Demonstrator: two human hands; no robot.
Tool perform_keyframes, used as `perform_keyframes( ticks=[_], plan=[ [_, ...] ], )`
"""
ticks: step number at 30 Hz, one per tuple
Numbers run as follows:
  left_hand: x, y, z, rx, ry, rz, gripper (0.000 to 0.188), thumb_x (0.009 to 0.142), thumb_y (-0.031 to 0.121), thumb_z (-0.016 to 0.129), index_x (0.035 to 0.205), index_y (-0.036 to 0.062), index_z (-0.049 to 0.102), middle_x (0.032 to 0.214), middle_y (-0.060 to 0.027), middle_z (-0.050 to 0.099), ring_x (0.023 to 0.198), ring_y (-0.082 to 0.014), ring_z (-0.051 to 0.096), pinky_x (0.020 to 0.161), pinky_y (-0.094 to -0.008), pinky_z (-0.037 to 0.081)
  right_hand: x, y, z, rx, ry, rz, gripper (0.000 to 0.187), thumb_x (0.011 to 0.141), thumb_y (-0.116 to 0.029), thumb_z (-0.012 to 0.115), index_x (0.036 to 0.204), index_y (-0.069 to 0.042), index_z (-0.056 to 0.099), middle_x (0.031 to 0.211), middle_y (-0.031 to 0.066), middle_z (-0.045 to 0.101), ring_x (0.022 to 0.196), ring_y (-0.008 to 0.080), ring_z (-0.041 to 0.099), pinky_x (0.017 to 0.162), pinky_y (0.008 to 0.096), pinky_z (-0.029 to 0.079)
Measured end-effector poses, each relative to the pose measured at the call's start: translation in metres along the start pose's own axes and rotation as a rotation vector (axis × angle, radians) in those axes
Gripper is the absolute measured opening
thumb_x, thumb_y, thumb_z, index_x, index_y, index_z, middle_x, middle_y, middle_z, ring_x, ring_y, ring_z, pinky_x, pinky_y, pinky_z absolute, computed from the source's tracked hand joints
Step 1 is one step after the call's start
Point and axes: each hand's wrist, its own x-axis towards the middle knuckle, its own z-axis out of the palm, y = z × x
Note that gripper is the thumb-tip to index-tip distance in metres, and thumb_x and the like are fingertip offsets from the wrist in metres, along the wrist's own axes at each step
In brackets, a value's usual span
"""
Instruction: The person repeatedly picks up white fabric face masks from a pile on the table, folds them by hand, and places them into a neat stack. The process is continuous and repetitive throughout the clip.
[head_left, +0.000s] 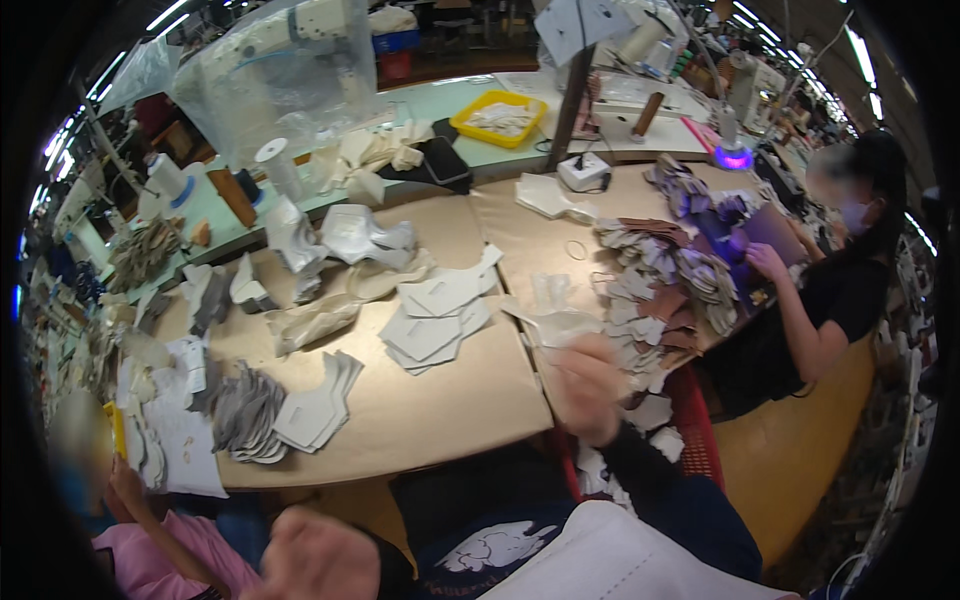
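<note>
My right hand (588, 392), blurred, is above the table's front edge with its fingers curled. Just beyond its fingers is a white cut piece (562, 326); I cannot tell whether they touch. Low in the view, my left hand (318, 555) is closed in front of my body, and what it holds, if anything, is hidden. Ahead of me on the brown-covered table (440, 410) lies a fanned stack of white cut pieces (437, 318). To its left are another white stack (320, 402) and a row of grey pieces (247, 415).
A co-worker (840, 270) handles pieces at the right, beside heaped grey and brown parts (650, 290). Another person in pink (170, 550) sits at the left. A red basket (695, 420) stands by my right arm. A yellow tray (498, 119) sits on the far green bench.
</note>
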Motion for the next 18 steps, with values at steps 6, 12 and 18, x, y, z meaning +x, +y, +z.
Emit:
perform_keyframes(
  ticks=[6,12,18],
  plan=[
    [0.044,0.016,-0.005,-0.255,-0.133,0.197,0.020,0.098,0.011,0.060,0.114,-0.0004,0.065,0.092,-0.0104,0.067,0.087,-0.0179,0.062,0.085,-0.0326,0.047,-0.083,0.036,0.072,-0.189,-0.507,0.168,0.039,0.087,-0.003,0.064,0.126,-0.008,0.063,0.124,0.0151,0.061,0.097,0.0315,0.064,0.082,0.0402,0.053],
    [0.034,0.022,-0.017,-0.310,-0.099,0.255,0.021,0.097,0.012,0.061,0.114,0.0023,0.065,0.096,-0.0080,0.067,0.091,-0.0157,0.061,0.088,-0.0327,0.046,-0.107,0.043,0.077,-0.173,-0.496,0.230,0.034,0.089,-0.006,0.065,0.123,-0.008,0.062,0.131,0.0162,0.057,0.099,0.0333,0.064,0.085,0.0420,0.052],
    [0.028,0.041,-0.030,-0.318,-0.082,0.291,0.021,0.096,0.012,0.062,0.115,0.0050,0.066,0.100,-0.0056,0.067,0.096,-0.0136,0.060,0.091,-0.0328,0.045,-0.106,0.043,0.078,-0.140,-0.461,0.333,0.031,0.090,-0.006,0.065,0.121,-0.006,0.063,0.132,0.0170,0.056,0.100,0.0346,0.064,0.086,0.0416,0.053]
  ],
)
